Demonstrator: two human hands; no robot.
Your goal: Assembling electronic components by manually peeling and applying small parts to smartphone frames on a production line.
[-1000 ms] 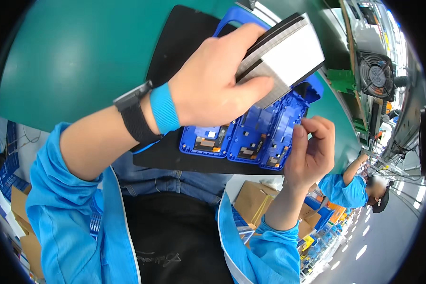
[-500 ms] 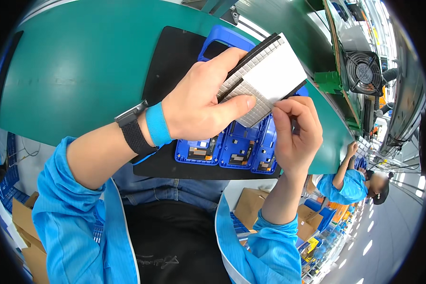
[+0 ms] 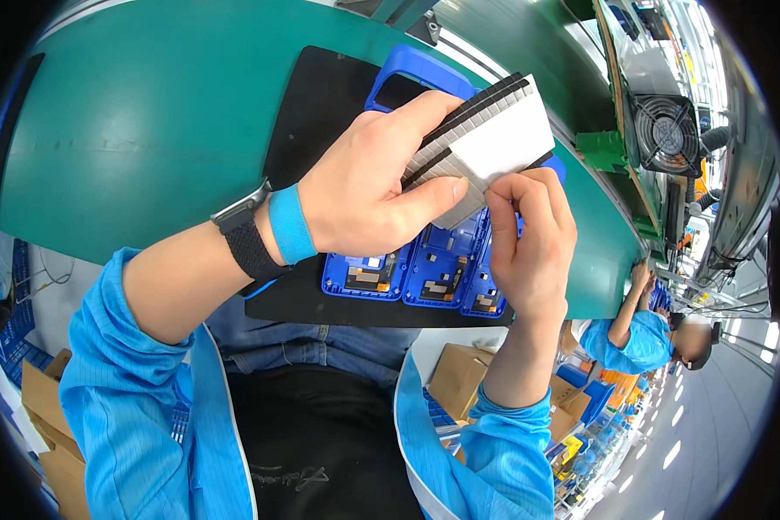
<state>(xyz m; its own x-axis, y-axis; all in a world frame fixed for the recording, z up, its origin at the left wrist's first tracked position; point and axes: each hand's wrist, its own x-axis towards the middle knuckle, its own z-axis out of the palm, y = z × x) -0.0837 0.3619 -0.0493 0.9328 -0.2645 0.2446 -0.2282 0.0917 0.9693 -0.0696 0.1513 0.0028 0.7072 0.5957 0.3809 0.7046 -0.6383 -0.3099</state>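
My left hand [image 3: 377,178] is closed round a stack of sheets [image 3: 507,130], thumb on top and fingers beneath. The top sheet carries rows of small grey foam-like pads beside a bare white area, and black layers show along its edge. At the sheet's lower edge, my right hand [image 3: 533,230] has its thumb and forefinger pinched together; whatever lies between the fingertips is hidden. Below the hands, several blue plastic housings [image 3: 364,282] with small dark and copper-coloured parts inside lie side by side, partly covered by my right hand.
A black mat [image 3: 308,113] lies on the green table [image 3: 147,113]. A blue frame with an opening [image 3: 416,61] sits behind the stack. A black fan [image 3: 665,123] stands at the right, with a co-worker in a blue sleeve [image 3: 624,334] beyond. Cardboard boxes [image 3: 459,377] stand below the table.
My right hand has shifted slightly left and up along the sheet's lower edge. The stack has tilted and lowered a little in my left hand.
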